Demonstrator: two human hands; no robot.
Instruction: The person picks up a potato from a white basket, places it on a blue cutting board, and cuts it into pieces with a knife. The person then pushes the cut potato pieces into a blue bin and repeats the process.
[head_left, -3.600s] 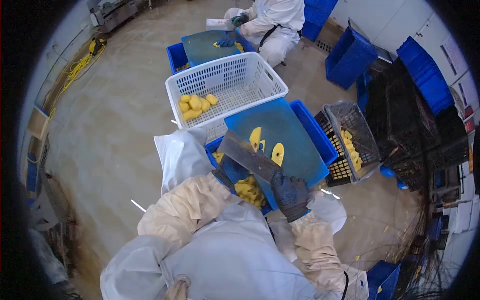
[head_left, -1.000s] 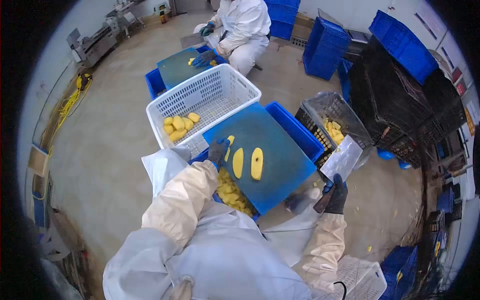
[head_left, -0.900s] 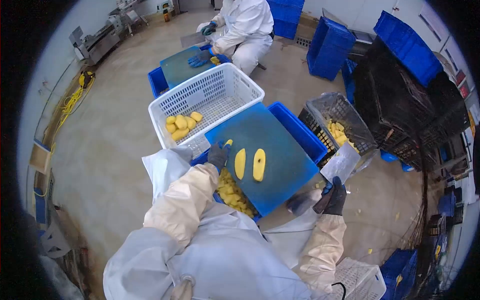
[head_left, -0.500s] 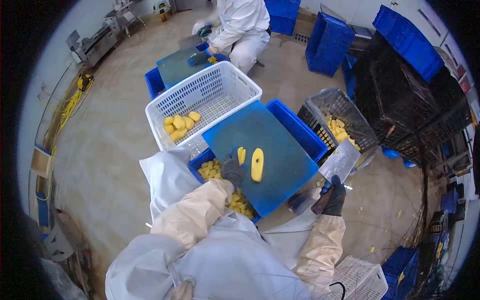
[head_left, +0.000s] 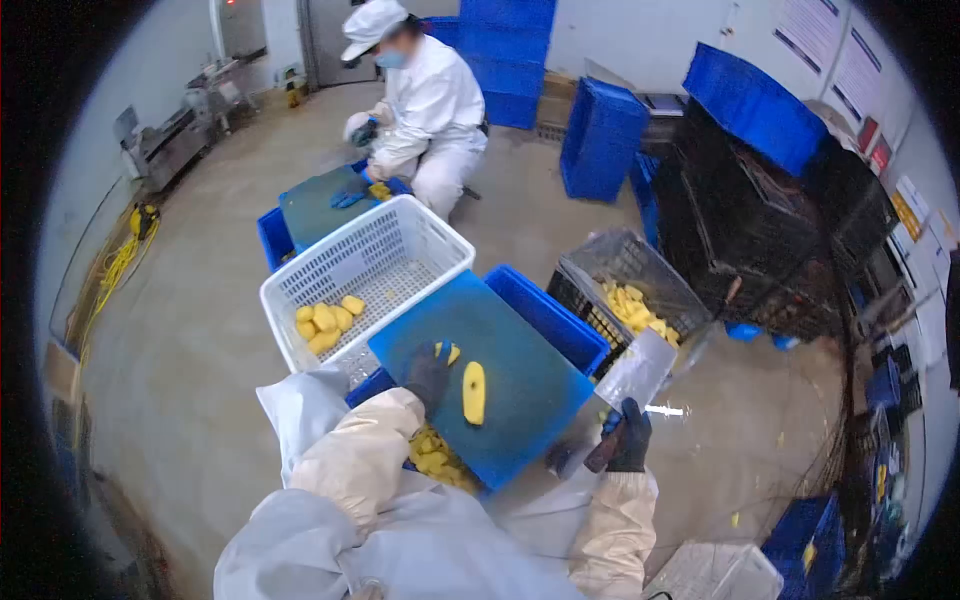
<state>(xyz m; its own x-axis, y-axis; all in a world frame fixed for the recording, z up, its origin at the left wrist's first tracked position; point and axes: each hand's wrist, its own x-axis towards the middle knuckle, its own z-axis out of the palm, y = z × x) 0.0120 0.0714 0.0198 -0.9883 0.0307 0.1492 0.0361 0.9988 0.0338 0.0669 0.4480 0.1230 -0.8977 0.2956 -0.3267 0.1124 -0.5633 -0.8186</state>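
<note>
My left hand (head_left: 430,374), in a dark glove, is on the blue-green cutting board (head_left: 520,375) with its fingertips closed on a small yellow potato piece (head_left: 453,354). Beside it lies a long yellow potato slice (head_left: 474,394) with a dark spot. Out past the board's right edge, my gloved right hand (head_left: 630,437) grips a cleaver (head_left: 641,368) by its handle, the broad blade pointing up and away. Cut potato chunks (head_left: 440,462) sit under the board's near left side, partly hidden by my arm.
A white basket (head_left: 455,245) holding several peeled potatoes (head_left: 325,320) stands behind the board. Right of it are a blue bin (head_left: 550,320) and a lined black crate (head_left: 575,285) with potato pieces. A co-worker (head_left: 430,110) sits beyond at another board (head_left: 320,205).
The view has tilted up, bringing more of the co-worker into sight. My left hand has shifted slightly forward on the board with the small potato piece. My right hand still holds the cleaver off to the side.
</note>
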